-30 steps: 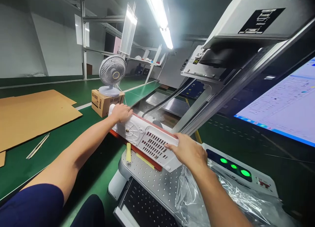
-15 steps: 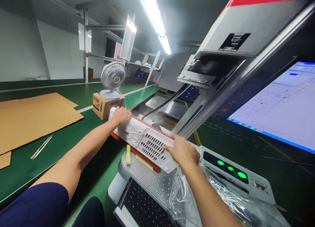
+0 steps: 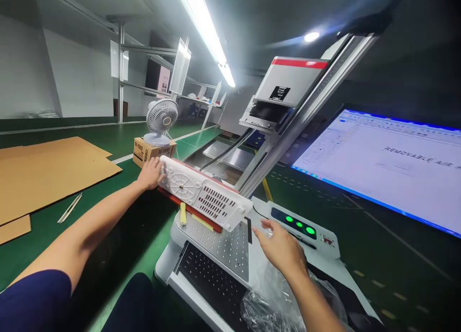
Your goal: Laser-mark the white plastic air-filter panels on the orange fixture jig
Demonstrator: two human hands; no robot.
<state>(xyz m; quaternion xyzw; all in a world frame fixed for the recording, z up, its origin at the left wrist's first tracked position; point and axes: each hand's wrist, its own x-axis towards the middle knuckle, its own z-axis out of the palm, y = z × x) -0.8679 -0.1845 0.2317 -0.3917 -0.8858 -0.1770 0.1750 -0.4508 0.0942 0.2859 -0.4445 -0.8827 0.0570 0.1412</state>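
Note:
A long white plastic panel [image 3: 207,192], with a round spoked pattern and a vent grille, stands tilted on red supports over the perforated metal plate [image 3: 230,250]. At the panel's left end, my left hand [image 3: 151,172] rests with its fingers over the edge, some of them hidden. My right hand [image 3: 283,245] is off the panel, to its right, thumb and fingers apart and nothing held. Below that hand lies crumpled clear plastic film [image 3: 273,298]. A yellow piece [image 3: 183,214] sits at the panel's lower edge.
Above the plate, a machine head [image 3: 268,113] hangs on a slanted metal column. A control panel with green lights [image 3: 298,225] is at the right, before a screen [image 3: 382,164]. Leftward are a fan [image 3: 162,118] on a box [image 3: 144,152], cardboard [image 3: 54,173] and a knife [image 3: 70,208].
My right hand has let go of the panel's right end and moved away from it. My left hand has shifted to the panel's left end. The view has turned, showing more of the screen.

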